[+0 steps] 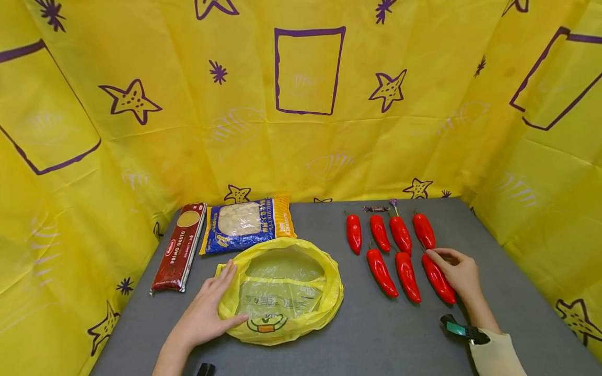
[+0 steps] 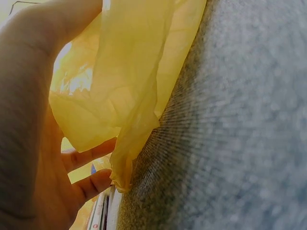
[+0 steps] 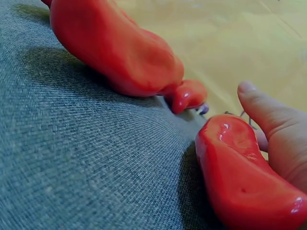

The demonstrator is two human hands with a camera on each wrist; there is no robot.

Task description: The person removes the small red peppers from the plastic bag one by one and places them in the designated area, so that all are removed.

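A yellow plastic bag (image 1: 324, 308) stands with its mouth spread wide and its rim folded outward. My left hand (image 1: 209, 305) rests against its left side, fingers spread along the rim and thumb lying across the near edge. In the left wrist view, fingertips (image 2: 98, 184) touch the bag's thin yellow film (image 2: 139, 72). Over the stem end of a red chili pepper (image 1: 439, 282) is my right hand (image 1: 458, 271), thumb and fingers on either side. The right wrist view shows this pepper (image 3: 240, 177) lying on the table, with the thumb (image 3: 264, 105) extended above it.
Several other red peppers (image 1: 380, 274) lie in two rows on the grey table (image 1: 376, 339). Behind them is a small dark wrapped candy (image 1: 376, 209). A red spaghetti pack (image 1: 177, 250) and a blue pasta bag (image 1: 244, 224) lie at back left. Yellow cloth (image 1: 305, 156) surrounds the table.
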